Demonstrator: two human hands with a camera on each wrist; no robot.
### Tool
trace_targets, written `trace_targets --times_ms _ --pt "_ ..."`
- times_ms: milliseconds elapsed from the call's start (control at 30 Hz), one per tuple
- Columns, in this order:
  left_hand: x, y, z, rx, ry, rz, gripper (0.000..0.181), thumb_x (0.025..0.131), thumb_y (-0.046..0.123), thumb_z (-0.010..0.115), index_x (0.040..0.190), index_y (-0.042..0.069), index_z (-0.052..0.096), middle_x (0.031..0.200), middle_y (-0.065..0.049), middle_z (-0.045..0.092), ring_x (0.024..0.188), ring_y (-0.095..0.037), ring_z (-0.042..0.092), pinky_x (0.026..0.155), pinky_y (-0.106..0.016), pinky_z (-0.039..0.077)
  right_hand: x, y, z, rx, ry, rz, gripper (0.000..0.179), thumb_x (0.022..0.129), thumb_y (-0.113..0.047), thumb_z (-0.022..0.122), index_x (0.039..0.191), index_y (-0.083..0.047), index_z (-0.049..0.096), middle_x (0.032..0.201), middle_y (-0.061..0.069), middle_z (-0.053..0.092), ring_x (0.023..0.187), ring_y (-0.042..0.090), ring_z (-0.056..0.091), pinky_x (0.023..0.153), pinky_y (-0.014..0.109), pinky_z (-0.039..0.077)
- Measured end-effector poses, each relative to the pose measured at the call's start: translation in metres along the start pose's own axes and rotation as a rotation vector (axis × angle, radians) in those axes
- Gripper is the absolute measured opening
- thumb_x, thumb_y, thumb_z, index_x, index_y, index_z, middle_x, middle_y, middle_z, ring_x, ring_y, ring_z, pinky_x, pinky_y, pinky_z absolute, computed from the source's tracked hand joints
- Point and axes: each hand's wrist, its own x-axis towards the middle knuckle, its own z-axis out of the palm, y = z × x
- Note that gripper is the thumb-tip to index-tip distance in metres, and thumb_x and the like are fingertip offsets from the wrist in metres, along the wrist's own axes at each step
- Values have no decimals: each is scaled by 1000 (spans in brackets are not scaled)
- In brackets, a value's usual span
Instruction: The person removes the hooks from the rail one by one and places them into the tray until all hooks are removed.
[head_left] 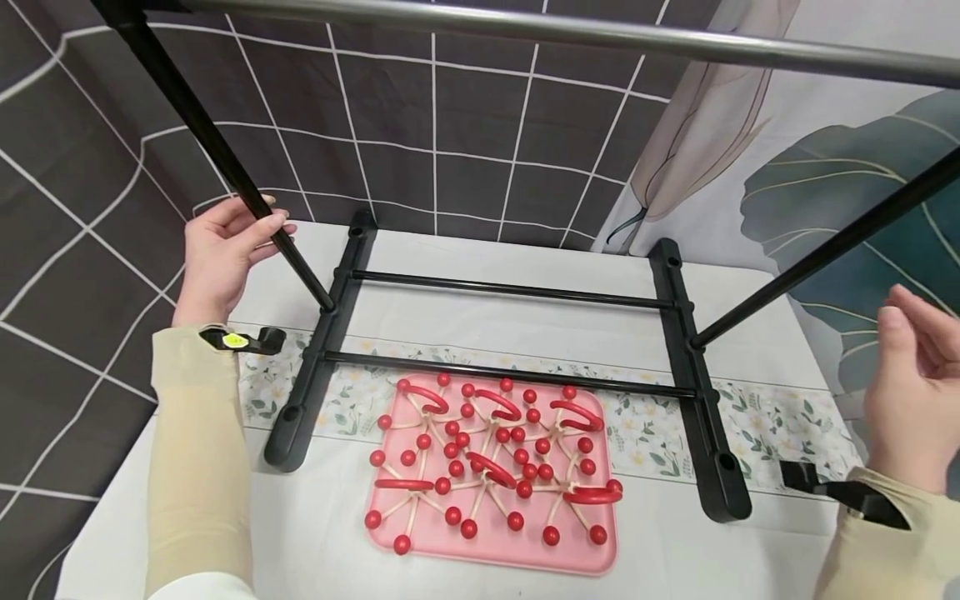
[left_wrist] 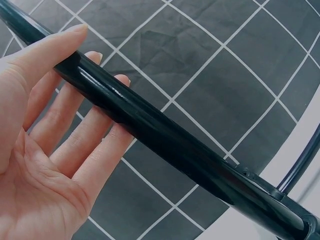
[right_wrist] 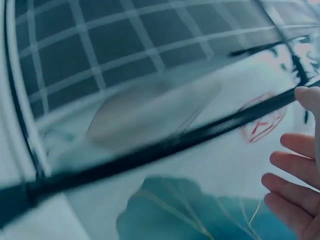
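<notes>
A black metal rack stands on the white table, with a slanted left pole (head_left: 225,158) and right pole (head_left: 825,258). My left hand (head_left: 217,262) holds the left pole partway up, between thumb and fingers. In the left wrist view the thumb lies over that pole and the fingertips (left_wrist: 122,80) show behind it. At the right, my right hand (head_left: 911,400) is raised near the right pole, apart from it in the head view. Its fingers (right_wrist: 290,197) are loosely bent, holding nothing visible; the right wrist view is blurred.
A silver crossbar (head_left: 525,27) spans the top. Two black feet (head_left: 322,358) joined by thin bars (head_left: 510,289) form the base. Just in front lies a pink tray (head_left: 517,560) with several red-ball-and-stick pieces (head_left: 491,429) and red curved pieces. Behind hang a dark grid cloth (head_left: 480,108) and leaf-patterned curtain (head_left: 832,183).
</notes>
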Motion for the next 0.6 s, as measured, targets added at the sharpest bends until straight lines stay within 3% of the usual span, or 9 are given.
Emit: trace_targets --times_ms 133,233,400,600 --pt "0 0 -1 -3 3 5 29 85 -7 79 112 -8 69 100 -14 75 82 -23 76 77 -29 61 16 22 4 -294 -121 -267 47 101 -35 64 143 -14 60 149 -4 52 140 14 43 121 33 20" --pt "-1 1 -2 -6 2 8 28 85 -7 78 112 -8 69 100 -14 75 82 -23 76 77 -30 61 32 33 9 -472 -289 -394 70 98 -45 63 153 -5 45 160 7 37 150 27 29 123 46 12" --pt "-1 0 -1 5 9 22 28 86 -7 78 112 -8 70 100 -14 75 82 -23 76 76 -29 61 54 59 24 -630 -559 -448 96 95 -59 59 161 -3 18 168 14 9 154 32 2 123 49 0" --pt "-3 1 -1 54 14 66 31 85 -8 79 115 -7 71 100 -12 76 85 -20 76 78 -26 60 60 91 43 -696 -712 -454 107 91 -65 60 162 -4 8 166 13 -15 150 33 -23 116 56 -18"
